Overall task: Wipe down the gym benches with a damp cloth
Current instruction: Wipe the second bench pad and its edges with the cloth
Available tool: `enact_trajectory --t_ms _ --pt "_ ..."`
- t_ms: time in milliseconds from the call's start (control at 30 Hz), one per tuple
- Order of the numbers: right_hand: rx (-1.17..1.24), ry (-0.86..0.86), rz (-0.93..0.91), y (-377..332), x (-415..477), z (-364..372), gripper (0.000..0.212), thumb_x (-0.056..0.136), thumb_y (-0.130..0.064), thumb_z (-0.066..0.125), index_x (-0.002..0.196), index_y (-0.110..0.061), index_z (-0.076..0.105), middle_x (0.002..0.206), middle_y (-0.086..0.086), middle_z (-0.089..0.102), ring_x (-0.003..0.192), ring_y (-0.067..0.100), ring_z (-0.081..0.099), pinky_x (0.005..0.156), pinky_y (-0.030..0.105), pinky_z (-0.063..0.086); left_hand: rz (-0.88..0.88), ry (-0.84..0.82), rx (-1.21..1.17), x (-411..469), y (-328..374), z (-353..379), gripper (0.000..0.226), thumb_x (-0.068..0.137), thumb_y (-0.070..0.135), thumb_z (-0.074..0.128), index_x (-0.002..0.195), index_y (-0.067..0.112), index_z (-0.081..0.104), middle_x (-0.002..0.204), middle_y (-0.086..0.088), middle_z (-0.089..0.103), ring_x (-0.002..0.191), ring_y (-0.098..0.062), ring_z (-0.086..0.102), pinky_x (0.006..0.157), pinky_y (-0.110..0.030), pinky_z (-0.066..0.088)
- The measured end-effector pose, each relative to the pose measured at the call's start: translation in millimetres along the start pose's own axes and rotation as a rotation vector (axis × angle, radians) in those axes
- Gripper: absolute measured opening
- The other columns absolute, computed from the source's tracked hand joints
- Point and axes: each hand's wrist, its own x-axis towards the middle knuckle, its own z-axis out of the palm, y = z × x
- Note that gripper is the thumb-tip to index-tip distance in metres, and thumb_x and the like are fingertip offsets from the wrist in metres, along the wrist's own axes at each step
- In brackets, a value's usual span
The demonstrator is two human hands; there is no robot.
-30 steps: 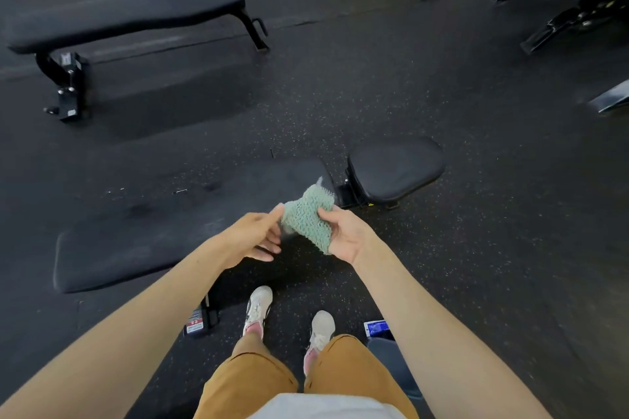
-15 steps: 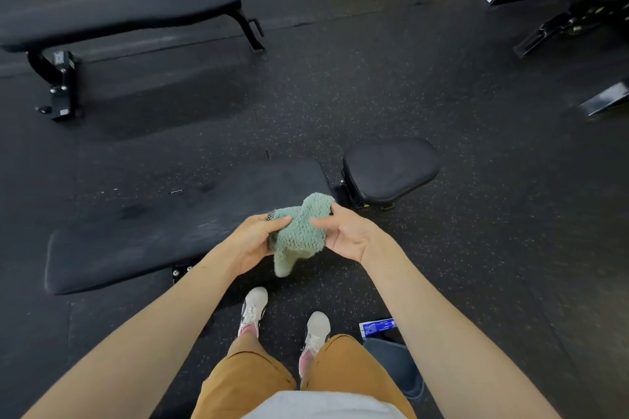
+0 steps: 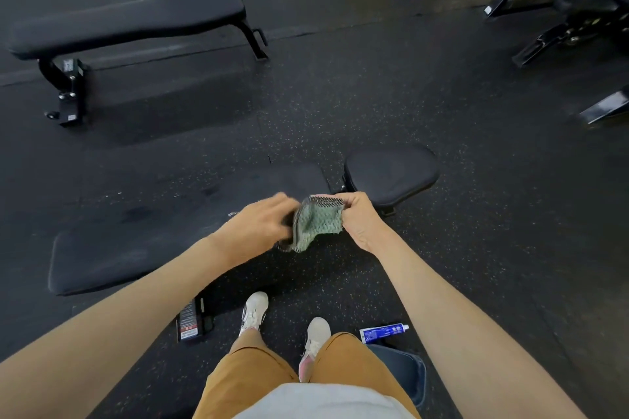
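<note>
Cloth (image 3: 316,226) hangs bunched above the near bench (image 3: 153,241); your right hand (image 3: 360,221) pinches its two o'clock corner, your left hand (image 3: 262,224), blurred, curls round its nine o'clock edge. Fold it into a flat pad before wiping toward nine o'clock.

My left hand (image 3: 258,224) and right hand (image 3: 360,219) are bare, and so are both forearms (image 3: 136,316) as far up as I can see. I wear a pale grey shirt (image 3: 323,401) over mustard-brown trousers (image 3: 258,381), and white lace-up trainers (image 3: 253,313) with pink at the right heel
</note>
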Motion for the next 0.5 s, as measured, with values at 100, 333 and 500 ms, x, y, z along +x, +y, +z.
enact_trajectory --t_ms 100,333,500 --pt "-0.236 -0.009 -0.080 -2 -5 -5 0.039 0.078 0.028 0.050 0.069 -0.006 0.068 0.079 0.006 0.070 0.073 0.002 0.066 0.066 0.023 0.055 0.220 -0.083 0.216 -13 -3 -5 0.027 0.090 0.008 0.045 0.097 0.012 0.071 0.125 -0.015 0.050 0.095 -0.027 0.054 0.074 -0.037 0.053" --pt "-0.647 0.159 -0.328 -7 -5 -2 0.044 0.076 0.023 0.041 0.069 -0.016 0.059 0.077 -0.003 0.062 0.075 0.004 0.058 0.069 0.026 0.045 -0.157 0.039 -0.006 -17 -4 -3 0.037 0.071 -0.008 0.071 0.102 0.011 0.074 0.119 -0.018 0.061 0.094 -0.030 0.064 0.072 -0.034 0.056" --pt "-0.426 0.147 -0.280 -20 6 -12 0.042 0.085 0.017 0.053 0.093 -0.024 0.052 0.098 0.005 0.064 0.096 0.012 0.066 0.080 0.026 0.052 -0.874 0.298 -0.713 5 -3 -11 0.052 0.072 -0.029 0.045 0.067 0.014 0.073 0.087 -0.002 0.068 0.084 -0.019 0.064 0.077 -0.039 0.052"
